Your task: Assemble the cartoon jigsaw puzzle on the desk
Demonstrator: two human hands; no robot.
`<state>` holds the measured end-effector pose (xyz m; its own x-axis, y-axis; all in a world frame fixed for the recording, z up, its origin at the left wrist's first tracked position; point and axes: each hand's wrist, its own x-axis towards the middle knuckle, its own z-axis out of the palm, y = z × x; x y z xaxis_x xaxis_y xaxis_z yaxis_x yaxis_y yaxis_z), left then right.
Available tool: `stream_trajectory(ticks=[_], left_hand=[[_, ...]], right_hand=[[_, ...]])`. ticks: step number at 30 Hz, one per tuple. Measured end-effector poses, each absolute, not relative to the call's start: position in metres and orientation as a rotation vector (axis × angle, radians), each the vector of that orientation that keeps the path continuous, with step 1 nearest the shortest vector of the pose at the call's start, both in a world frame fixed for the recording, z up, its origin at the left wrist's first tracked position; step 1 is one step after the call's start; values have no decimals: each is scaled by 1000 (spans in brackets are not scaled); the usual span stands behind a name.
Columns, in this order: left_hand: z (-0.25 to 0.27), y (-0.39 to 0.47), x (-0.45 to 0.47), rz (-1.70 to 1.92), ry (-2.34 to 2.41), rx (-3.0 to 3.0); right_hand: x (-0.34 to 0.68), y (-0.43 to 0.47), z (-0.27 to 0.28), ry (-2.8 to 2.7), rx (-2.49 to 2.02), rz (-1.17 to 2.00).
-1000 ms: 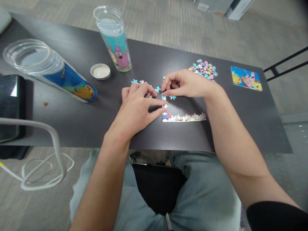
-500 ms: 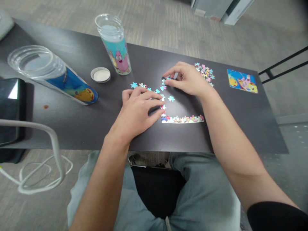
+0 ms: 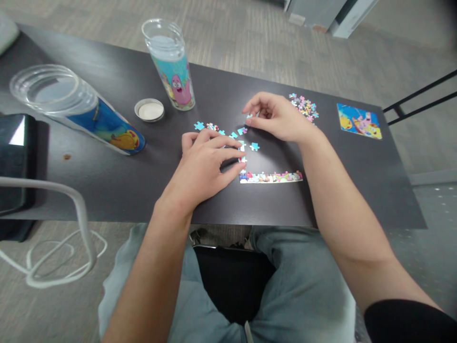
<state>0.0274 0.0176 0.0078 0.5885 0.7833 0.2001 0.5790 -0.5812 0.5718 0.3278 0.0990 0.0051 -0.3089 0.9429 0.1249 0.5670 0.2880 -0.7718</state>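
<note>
My right hand [image 3: 273,116] pinches a small light-blue puzzle piece [image 3: 249,118] between thumb and fingertips, above the far side of the loose pieces. Fingers spread, my left hand [image 3: 212,162] rests on the table with its fingertips at the left column of the joined puzzle strip [image 3: 273,177]. That strip forms an L, and its upright column is partly hidden by those fingers. A loose blue piece [image 3: 254,146] lies right of the column. A blue and pink piece [image 3: 242,130] is just below my right hand, and another blue piece [image 3: 199,126] lies beyond my left hand.
A pile of mixed pieces [image 3: 305,107] sits behind my right wrist. The picture card [image 3: 359,121] lies at the right. Two clear-topped cartoon tubes, one blue [image 3: 107,126] and one turquoise [image 3: 174,78], stand left, with a round lid [image 3: 149,110] between them. A white cable [image 3: 80,209] loops at far left.
My right hand has drawn the pinched piece slightly to the right, and its fingers have curled closer together. My left hand stays in place.
</note>
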Motion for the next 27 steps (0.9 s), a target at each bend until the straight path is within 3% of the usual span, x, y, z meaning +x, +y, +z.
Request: stream_trajectory(ticks=[11, 27], left_hand=[[4, 19, 26, 680, 1051, 2345], [6, 19, 28, 683, 1047, 2334]], right_hand=[[327, 93, 20, -1814, -1192, 1208], [325, 84, 31, -1901, -1365, 1267]])
